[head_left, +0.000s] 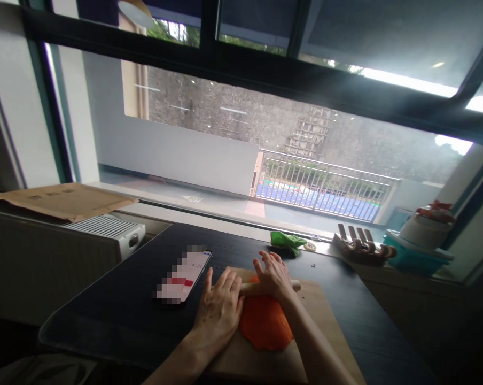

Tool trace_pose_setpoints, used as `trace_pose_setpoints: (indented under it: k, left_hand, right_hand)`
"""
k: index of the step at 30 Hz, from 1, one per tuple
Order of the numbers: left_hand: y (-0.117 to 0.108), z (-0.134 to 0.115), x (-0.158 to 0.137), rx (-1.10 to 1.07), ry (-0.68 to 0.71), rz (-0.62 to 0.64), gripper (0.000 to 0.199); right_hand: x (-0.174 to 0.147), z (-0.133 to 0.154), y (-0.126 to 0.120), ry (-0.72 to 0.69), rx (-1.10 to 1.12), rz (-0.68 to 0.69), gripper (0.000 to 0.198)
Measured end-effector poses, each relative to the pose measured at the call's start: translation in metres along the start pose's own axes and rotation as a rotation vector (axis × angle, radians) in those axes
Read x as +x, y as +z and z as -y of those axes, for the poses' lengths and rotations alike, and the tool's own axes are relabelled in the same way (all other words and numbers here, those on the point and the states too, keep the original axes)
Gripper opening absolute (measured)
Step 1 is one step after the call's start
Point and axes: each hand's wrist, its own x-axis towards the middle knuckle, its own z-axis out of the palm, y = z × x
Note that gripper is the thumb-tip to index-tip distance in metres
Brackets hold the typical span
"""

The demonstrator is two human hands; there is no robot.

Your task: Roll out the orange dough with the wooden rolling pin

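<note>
A flattened orange sheet of dough or clay point(265, 323) lies on a tan board point(321, 321). Across its far part rests a pale wooden rolling pin point(249, 289). My left hand point(222, 305) presses on the pin's left end, palm down with fingers stretched forward. Over the right part of the pin lies my right hand point(274, 274), its fingers extended and slightly spread. The right end of the pin shows beyond the right wrist. My right forearm hides part of the orange sheet.
A phone point(189, 275) lies left of the board on the dark table point(117, 315). Behind are a green cloth point(286, 242), a brown rack-like object point(361, 248) and a teal container point(415, 256). A brown envelope point(65, 199) lies at left, by the window.
</note>
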Motion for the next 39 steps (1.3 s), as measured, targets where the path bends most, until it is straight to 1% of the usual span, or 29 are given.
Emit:
trace_pose_setpoints:
  k: [3, 5, 6, 8, 10, 13, 15, 17, 19, 21, 23, 26, 30, 32, 33, 35, 37, 39]
  left_hand:
    - [-0.003, -0.005, -0.010, -0.030, 0.032, -0.006, 0.036]
    - [-0.005, -0.005, -0.012, -0.036, 0.040, -0.012, 0.035]
    - [-0.006, -0.004, -0.011, -0.034, 0.037, -0.015, 0.035]
    - [-0.007, -0.001, -0.009, -0.026, 0.012, -0.016, 0.034]
    - [-0.006, 0.005, -0.004, -0.017, -0.023, -0.019, 0.032]
    - [-0.003, 0.013, 0.002, -0.007, -0.044, -0.040, 0.030]
    - [-0.002, 0.016, 0.007, -0.003, -0.046, -0.052, 0.028]
    - [-0.001, 0.018, 0.009, 0.001, -0.054, -0.061, 0.026]
    - [-0.002, 0.018, 0.009, 0.005, -0.061, -0.072, 0.025]
    - [-0.003, 0.016, 0.006, 0.000, -0.050, -0.085, 0.025]
    - [-0.004, 0.011, -0.001, -0.018, -0.023, -0.094, 0.027]
    - [-0.004, 0.001, -0.013, -0.063, 0.025, -0.102, 0.030]
    - [-0.001, -0.014, -0.027, -0.119, 0.075, -0.137, 0.030]
    - [0.001, -0.018, -0.030, -0.130, 0.093, -0.143, 0.027]
    - [0.001, -0.018, -0.030, -0.130, 0.099, -0.139, 0.026]
    - [0.001, -0.015, -0.028, -0.118, 0.089, -0.135, 0.023]
    - [0.001, -0.010, -0.025, -0.091, 0.070, -0.122, 0.021]
    - [0.001, -0.004, -0.023, -0.066, 0.073, -0.092, 0.021]
  right_hand:
    - [-0.032, -0.004, -0.003, -0.060, -0.012, -0.084, 0.050]
    - [-0.041, -0.004, -0.004, -0.076, -0.026, -0.100, 0.050]
    - [-0.039, -0.004, -0.004, -0.067, -0.028, -0.094, 0.050]
    - [-0.027, -0.002, -0.003, -0.038, -0.019, -0.057, 0.050]
    - [-0.005, 0.001, 0.000, -0.018, -0.001, 0.001, 0.051]
    - [0.032, 0.006, 0.008, -0.020, 0.020, 0.086, 0.054]
    - [0.052, 0.009, 0.015, -0.031, 0.023, 0.119, 0.055]
    - [0.064, 0.012, 0.020, -0.040, 0.019, 0.132, 0.055]
    - [0.067, 0.014, 0.021, -0.043, 0.012, 0.137, 0.056]
    - [0.061, 0.013, 0.018, -0.037, 0.005, 0.138, 0.058]
    - [0.046, 0.009, 0.013, -0.023, 0.002, 0.127, 0.058]
    - [0.009, -0.003, 0.002, -0.009, -0.011, 0.082, 0.053]
    - [-0.049, -0.022, -0.005, -0.033, -0.079, 0.013, 0.050]
    - [-0.066, -0.026, -0.006, -0.028, -0.105, 0.000, 0.049]
    - [-0.068, -0.027, -0.006, -0.023, -0.114, -0.002, 0.048]
    - [-0.059, -0.024, -0.005, -0.018, -0.116, 0.009, 0.047]
    - [-0.035, -0.021, -0.004, -0.005, -0.092, 0.055, 0.048]
    - [-0.003, -0.018, -0.003, 0.020, -0.050, 0.116, 0.049]
